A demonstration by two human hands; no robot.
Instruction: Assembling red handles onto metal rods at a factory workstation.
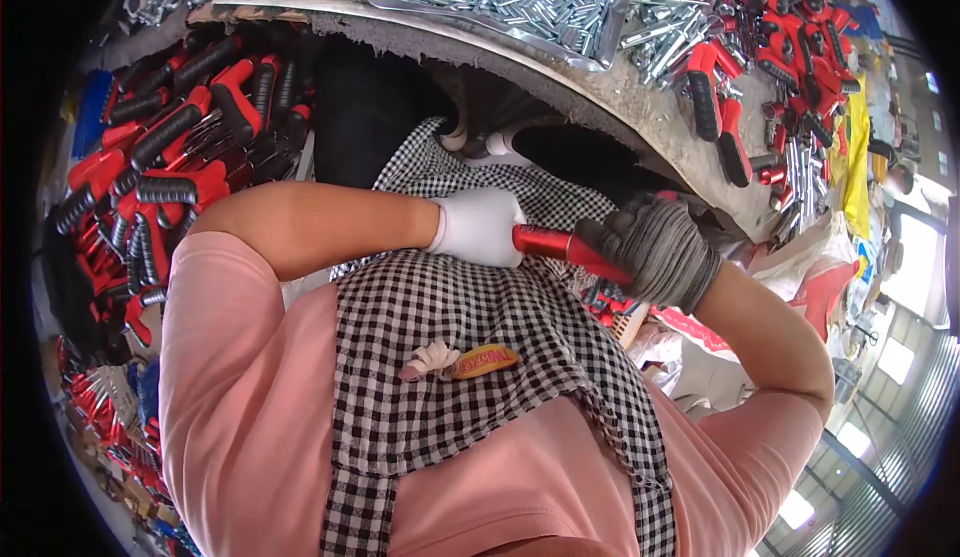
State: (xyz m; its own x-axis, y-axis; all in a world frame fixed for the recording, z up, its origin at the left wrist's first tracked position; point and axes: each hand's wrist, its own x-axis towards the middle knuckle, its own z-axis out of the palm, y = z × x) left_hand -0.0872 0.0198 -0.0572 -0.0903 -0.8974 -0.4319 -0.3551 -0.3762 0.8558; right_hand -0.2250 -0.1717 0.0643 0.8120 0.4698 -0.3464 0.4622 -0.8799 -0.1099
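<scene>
In front of my checked apron, my left hand (pixel 478 228) in a white glove is closed round one end of a red cylindrical tool part (pixel 545 242). My right hand (pixel 655 252), in a grey striped glove, grips the same part further right, where it widens. The part slants down a little from left to right, and both of its ends are partly hidden by my gloves. I cannot tell its exact kind. Red tool bodies with black ribbed handles (pixel 185 122) lie in a heap to my left.
Ahead, a worn workbench (pixel 640 107) with a rough edge carries a metal tray (pixel 450 19) of short silver pins. More red tools with black grips (pixel 715 92) and loose silver rods (pixel 665 37) lie at its right. White and red sacks (pixel 815 267) stand at my right.
</scene>
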